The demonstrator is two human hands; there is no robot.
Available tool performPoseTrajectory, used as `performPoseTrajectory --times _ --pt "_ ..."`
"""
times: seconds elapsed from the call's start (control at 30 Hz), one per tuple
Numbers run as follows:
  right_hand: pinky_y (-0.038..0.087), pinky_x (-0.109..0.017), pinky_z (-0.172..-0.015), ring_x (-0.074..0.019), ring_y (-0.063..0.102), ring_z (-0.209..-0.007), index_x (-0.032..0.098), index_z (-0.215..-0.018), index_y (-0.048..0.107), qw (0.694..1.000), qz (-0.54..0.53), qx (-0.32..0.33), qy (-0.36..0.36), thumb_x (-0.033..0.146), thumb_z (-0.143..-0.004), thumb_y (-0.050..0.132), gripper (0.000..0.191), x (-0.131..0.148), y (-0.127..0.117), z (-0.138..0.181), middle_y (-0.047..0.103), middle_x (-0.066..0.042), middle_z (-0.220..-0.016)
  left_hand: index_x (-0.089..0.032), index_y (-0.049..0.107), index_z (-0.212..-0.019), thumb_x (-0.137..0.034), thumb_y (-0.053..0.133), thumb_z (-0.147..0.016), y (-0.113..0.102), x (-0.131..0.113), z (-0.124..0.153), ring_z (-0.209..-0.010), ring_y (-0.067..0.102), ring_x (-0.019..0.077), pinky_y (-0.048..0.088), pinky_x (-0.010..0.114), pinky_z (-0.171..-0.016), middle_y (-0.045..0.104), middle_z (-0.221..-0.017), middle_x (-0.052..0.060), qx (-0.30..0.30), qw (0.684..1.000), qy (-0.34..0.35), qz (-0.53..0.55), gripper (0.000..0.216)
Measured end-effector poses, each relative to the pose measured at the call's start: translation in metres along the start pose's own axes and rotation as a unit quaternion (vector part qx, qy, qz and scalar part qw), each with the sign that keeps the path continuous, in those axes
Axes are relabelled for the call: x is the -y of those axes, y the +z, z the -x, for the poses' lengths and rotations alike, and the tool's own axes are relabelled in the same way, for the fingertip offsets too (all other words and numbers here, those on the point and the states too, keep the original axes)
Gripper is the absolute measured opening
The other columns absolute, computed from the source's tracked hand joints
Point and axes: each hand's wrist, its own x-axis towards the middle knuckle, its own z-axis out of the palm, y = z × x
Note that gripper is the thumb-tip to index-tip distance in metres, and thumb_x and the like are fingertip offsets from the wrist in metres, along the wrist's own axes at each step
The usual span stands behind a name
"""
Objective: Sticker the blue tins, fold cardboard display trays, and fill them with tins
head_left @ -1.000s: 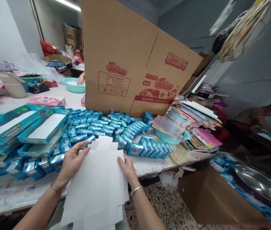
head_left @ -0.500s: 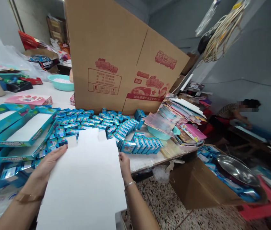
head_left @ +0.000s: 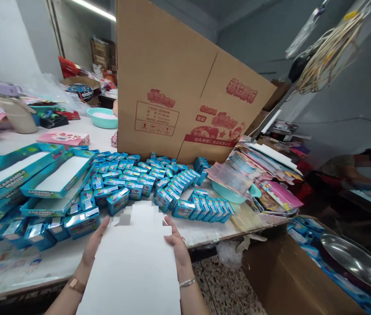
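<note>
White flat die-cut cardboard sheets, stepped and tabbed at the far end, lie before me with the blank side up. My left hand grips their left edge, most of its fingers hidden underneath. At the right edge, my right hand holds the same sheets, with fingers showing near the upper right corner. Just beyond the far end are many small blue boxes, some in rows and some loosely heaped. Blue display trays with white insides are stacked to the left of them.
A large brown carton stands upright behind the boxes. Right of it are piled printed sheets over a green basin. An open carton with a metal bowl sits low at right. A person bends over work beyond.
My right hand has shifted its grip along the sheets' edge, its fingers now spread more visibly. The sheets sit slightly lower and further right in view. The camera view has turned left.
</note>
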Motion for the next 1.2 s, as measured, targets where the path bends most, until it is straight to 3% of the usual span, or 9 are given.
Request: performPoseTrajectory --times 0.13,0.3,0.47,0.6,0.7,0.8,0.9,1.03,1.2 --pt "0.052 -0.046 -0.086 -0.0311 0.066 -0.104 0.026 -0.115 0.067 1.000 0.024 -0.014 -0.013 0.034 -0.066 0.066 0.049 -0.002 0.011 -0.005 0.068 -0.006 -0.122 -0.015 0.074 -0.091 -0.071 0.064 -0.066 0.005 0.004 -0.010 -0.073 0.073 0.0344 0.057 0.044 -0.069 0.076 -0.078 0.013 -0.085 0.986 0.071 -0.125 0.063" --pt "0.048 -0.036 -0.084 -0.0240 0.062 -0.086 0.022 -0.090 0.067 0.969 0.216 -0.071 -0.098 0.054 -0.079 0.060 0.035 -0.010 0.030 -0.029 0.068 -0.005 -0.081 -0.019 0.072 -0.077 -0.062 0.074 -0.060 0.011 0.014 -0.048 -0.100 0.067 0.0321 0.053 0.034 -0.083 0.076 -0.090 0.010 -0.234 0.899 0.276 -0.246 0.047" --pt "0.047 -0.033 -0.081 -0.0218 0.060 -0.088 0.021 -0.110 0.054 0.942 0.266 -0.125 -0.162 0.055 -0.082 0.052 0.044 -0.023 0.048 -0.055 0.062 -0.007 -0.095 -0.017 0.050 -0.133 -0.067 0.054 -0.080 0.013 0.023 -0.071 -0.094 0.066 0.0240 0.049 0.035 -0.090 0.070 -0.083 0.003 -0.240 0.883 0.336 -0.225 0.073" --pt "0.048 -0.032 -0.075 -0.0206 0.060 -0.082 0.019 -0.090 0.059 0.904 0.369 -0.096 -0.191 0.052 -0.095 0.031 0.044 -0.022 0.057 -0.058 0.064 -0.008 -0.087 -0.015 0.063 -0.118 -0.070 0.061 -0.073 0.012 0.019 -0.084 -0.087 0.068 0.0260 0.050 0.037 -0.089 0.069 -0.079 0.004 -0.193 0.894 0.326 -0.240 0.071" --pt "0.046 -0.029 -0.067 -0.0182 0.058 -0.069 0.019 -0.073 0.059 0.868 0.458 -0.022 -0.191 0.046 -0.093 0.042 0.038 -0.012 0.057 -0.055 0.059 -0.002 -0.069 -0.014 0.066 -0.113 -0.074 0.059 -0.072 0.006 0.015 -0.089 -0.098 0.069 0.0288 0.050 0.040 -0.093 0.074 -0.094 0.012 -0.163 0.905 0.308 -0.244 0.073" --pt "0.046 -0.027 -0.067 -0.0174 0.060 -0.072 0.020 -0.090 0.067 0.788 0.576 0.070 -0.205 0.031 -0.081 0.063 0.014 0.003 0.057 -0.056 0.063 -0.001 -0.081 -0.010 0.063 -0.117 -0.077 0.054 -0.073 0.003 0.014 -0.090 -0.100 0.070 0.0309 0.051 0.043 -0.093 0.074 -0.103 0.018 -0.149 0.912 0.289 -0.251 0.080" --pt "0.048 -0.028 -0.069 -0.0185 0.063 -0.077 0.023 -0.100 0.069 0.672 0.695 0.158 -0.203 0.015 -0.073 0.068 0.028 0.014 0.066 -0.065 0.067 -0.005 -0.101 -0.011 0.063 -0.117 -0.076 0.054 -0.073 0.003 0.016 -0.093 -0.108 0.067 0.0323 0.048 0.044 -0.098 0.071 -0.115 0.019 -0.165 0.905 0.290 -0.264 0.079" --pt "0.052 -0.034 -0.074 -0.0240 0.068 -0.085 0.016 -0.095 0.069 0.541 0.784 0.247 -0.177 0.009 -0.076 0.063 0.022 0.018 0.088 -0.083 0.070 -0.012 -0.107 -0.014 0.068 -0.107 -0.075 0.053 -0.072 0.004 0.017 -0.101 -0.125 0.056 0.0328 0.038 0.045 -0.109 0.069 -0.122 0.016 -0.197 0.887 0.304 -0.285 0.071" --pt "0.054 -0.039 -0.083 -0.0272 0.069 -0.099 0.011 -0.092 0.067 0.416 0.835 0.324 -0.159 0.008 -0.086 0.054 0.014 0.021 0.098 -0.087 0.073 -0.016 -0.099 -0.010 0.068 -0.108 -0.080 0.035 -0.076 -0.001 0.012 -0.100 -0.113 0.064 0.0312 0.045 0.045 -0.104 0.072 -0.111 0.018 -0.203 0.879 0.277 -0.331 0.083"
